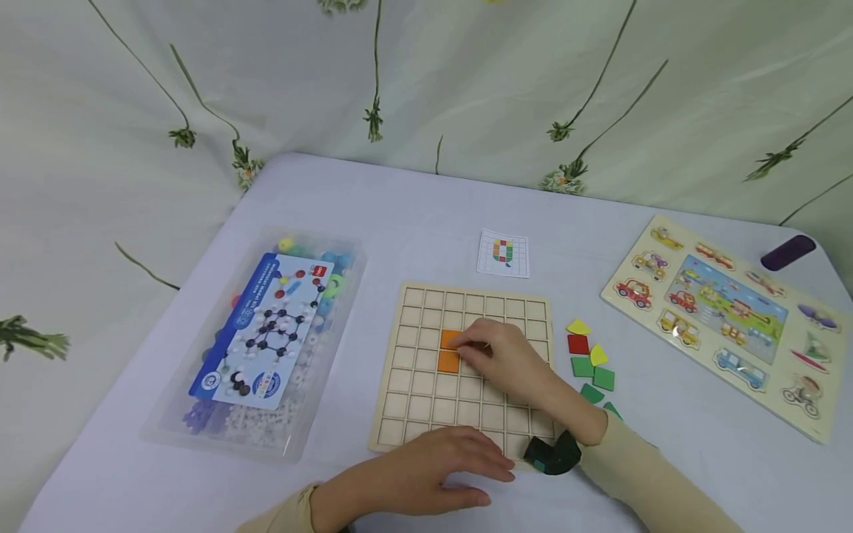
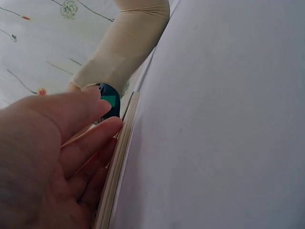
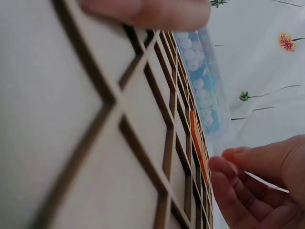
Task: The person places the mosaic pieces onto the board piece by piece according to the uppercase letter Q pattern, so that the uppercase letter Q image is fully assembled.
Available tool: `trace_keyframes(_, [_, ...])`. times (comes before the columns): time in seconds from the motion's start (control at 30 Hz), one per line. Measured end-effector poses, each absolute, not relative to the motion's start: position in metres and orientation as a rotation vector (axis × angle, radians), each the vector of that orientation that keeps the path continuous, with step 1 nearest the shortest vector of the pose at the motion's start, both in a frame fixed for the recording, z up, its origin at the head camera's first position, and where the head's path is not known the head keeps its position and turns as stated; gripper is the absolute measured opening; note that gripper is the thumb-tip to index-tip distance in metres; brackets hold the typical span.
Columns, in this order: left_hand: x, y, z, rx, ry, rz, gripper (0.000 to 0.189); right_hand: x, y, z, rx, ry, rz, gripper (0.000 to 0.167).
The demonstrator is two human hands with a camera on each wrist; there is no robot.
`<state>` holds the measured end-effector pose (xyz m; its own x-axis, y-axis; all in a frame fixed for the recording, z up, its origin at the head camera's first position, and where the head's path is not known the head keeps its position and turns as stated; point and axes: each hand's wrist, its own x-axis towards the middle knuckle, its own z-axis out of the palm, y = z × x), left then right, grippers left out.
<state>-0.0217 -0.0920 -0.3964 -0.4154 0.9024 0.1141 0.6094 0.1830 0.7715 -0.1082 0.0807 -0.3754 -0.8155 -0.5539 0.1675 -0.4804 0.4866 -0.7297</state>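
A wooden grid board [image 1: 409, 406] lies before me with two orange square tiles [image 1: 449, 361] in adjoining cells. My right hand [image 1: 509, 360] is over the board, thumb and forefinger close together at the right side of these tiles. In the right wrist view its fingertips [image 3: 228, 164] nearly meet beside the orange strip; whether they pinch anything is hidden. My left hand [image 1: 436, 470] lies at the board's near edge with fingers loosely extended, holding nothing. In the left wrist view its fingers [image 2: 93, 143] touch the board's edge.
Right of the board lie a red square [image 1: 577, 344], yellow quarter-rounds [image 1: 578, 326] and several green pieces [image 1: 603, 378]. A pattern card [image 1: 489, 264] is behind. A molecular model box [image 1: 320, 385] stands left; a vehicle puzzle [image 1: 706, 344] and dark purple case [image 1: 788, 252] lie right.
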Motion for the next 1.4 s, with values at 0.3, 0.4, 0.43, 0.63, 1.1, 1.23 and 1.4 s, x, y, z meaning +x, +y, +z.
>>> trace_keyframes(0.3, [-0.022, -0.090, -0.401, 1.423, 2.213, 1.133, 0.038, -0.103, 0.133, -0.354, -0.791, 2.635, -1.350, 0.017])
trace_keyframes(0.4, [-0.021, -0.091, -0.402, 1.437, 2.256, 1.108, 0.038, -0.098, 0.161, -0.350, -0.706, 2.694, -1.355, 0.018])
trace_keyframes(0.43, [-0.021, -0.091, -0.402, 1.436, 2.262, 1.098, 0.038, -0.096, 0.171, -0.350, -0.668, 2.720, -1.348, 0.017])
trace_keyframes(0.63, [-0.019, -0.095, -0.400, 1.416, 2.271, 1.056, 0.038, -0.078, 0.218, -0.360, -0.358, 2.779, -1.315, 0.018])
trace_keyframes(1.1, [-0.018, -0.102, -0.402, 1.395, 2.444, 0.987, 0.038, -0.064, 0.254, -0.384, -0.130, 2.777, -1.322, 0.025])
trace_keyframes(1.23, [-0.019, -0.103, -0.402, 1.402, 2.425, 0.988, 0.039, -0.064, 0.255, -0.387, -0.125, 2.868, -1.226, 0.020])
trace_keyframes(1.4, [-0.019, -0.104, -0.402, 1.419, 2.419, 1.020, 0.038, -0.065, 0.254, -0.392, -0.175, 2.939, -1.158, 0.022])
